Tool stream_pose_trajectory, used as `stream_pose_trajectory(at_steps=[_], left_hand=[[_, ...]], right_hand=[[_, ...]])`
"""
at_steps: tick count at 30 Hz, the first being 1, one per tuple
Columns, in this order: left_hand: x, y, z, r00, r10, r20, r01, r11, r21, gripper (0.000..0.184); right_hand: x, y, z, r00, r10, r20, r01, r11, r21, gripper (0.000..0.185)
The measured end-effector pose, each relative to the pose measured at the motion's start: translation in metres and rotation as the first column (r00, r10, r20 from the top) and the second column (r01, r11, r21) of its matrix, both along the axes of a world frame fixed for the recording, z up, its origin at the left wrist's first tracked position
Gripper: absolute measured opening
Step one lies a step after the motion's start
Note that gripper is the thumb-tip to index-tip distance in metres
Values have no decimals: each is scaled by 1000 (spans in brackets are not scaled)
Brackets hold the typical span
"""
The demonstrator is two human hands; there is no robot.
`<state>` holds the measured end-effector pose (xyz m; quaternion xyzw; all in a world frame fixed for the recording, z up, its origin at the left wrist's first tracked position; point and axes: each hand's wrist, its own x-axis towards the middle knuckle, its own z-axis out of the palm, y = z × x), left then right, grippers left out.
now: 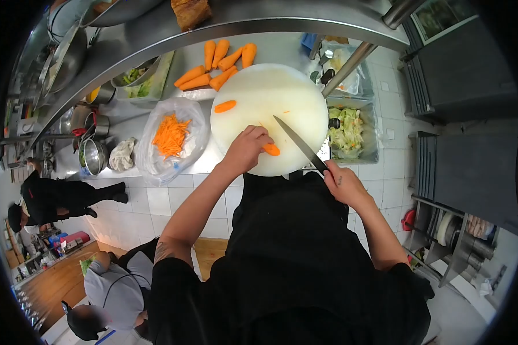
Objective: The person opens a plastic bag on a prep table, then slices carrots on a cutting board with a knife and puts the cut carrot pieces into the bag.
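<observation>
A round white cutting board point(259, 95) lies on the steel counter in front of me. My left hand point(248, 148), fingers curled, presses on a piece of carrot point(271, 149) near the board's front edge. In my right hand point(343, 183) is the handle of a kitchen knife point(298, 141); its blade slants over the board, apart from the carrot, tip to the upper left. Another carrot piece point(225, 107) lies at the board's left side. Several whole peeled carrots point(217, 57) sit behind the board. Left of it, a clear plastic bag point(183, 115) holds carrot strips point(170, 137).
A bin of chopped lettuce point(346, 135) stands to the right of the board. Metal bowls point(95, 155) and a crumpled cloth point(122, 155) lie at the left. A steel shelf point(259, 24) crosses above the counter. Two people point(57, 198) are at the left.
</observation>
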<state>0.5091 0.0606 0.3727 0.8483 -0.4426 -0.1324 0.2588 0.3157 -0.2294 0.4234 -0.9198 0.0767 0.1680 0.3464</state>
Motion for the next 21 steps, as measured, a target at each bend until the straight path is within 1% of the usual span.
stream_pose_trajectory(at_steps=[1,3,4,6,7,11,13,17,20,21], left_hand=[[-3,0,1,1000,-4,-2,4,1000,-2,43],[-12,2,6,998,56,-7,-57,992,-111,44],[-19,0,8,998,55,-10,-56,992,-114,44],[-37,-10,12,972,181,149,-162,978,-127,47],[-44,-15,16,966,195,172,-176,977,-119,43],[-57,-26,-2,957,245,153,-231,967,-105,37],[-60,-28,-2,952,286,114,-270,953,-135,32],[-62,-27,-6,948,286,140,-267,953,-143,34],[-64,-25,-13,937,303,172,-273,945,-179,37],[-63,-23,-13,935,286,209,-251,952,-178,39]], right_hand=[[1,2,4,1000,-3,2,3,1000,-7,25],[2,4,6,1000,-7,4,7,1000,-17,23],[1,4,6,1000,-2,9,2,1000,-22,22],[-2,6,5,1000,5,11,-4,1000,-29,20],[-3,6,4,1000,-4,-10,3,1000,-31,20],[-4,10,2,998,-34,-43,34,999,-9,20],[-5,11,2,998,-42,-45,41,999,-10,20],[-5,12,3,998,-46,-37,46,999,-5,22],[-8,11,-3,999,-34,-10,33,999,-18,22],[-7,11,-3,999,-35,-11,35,999,-17,22]])
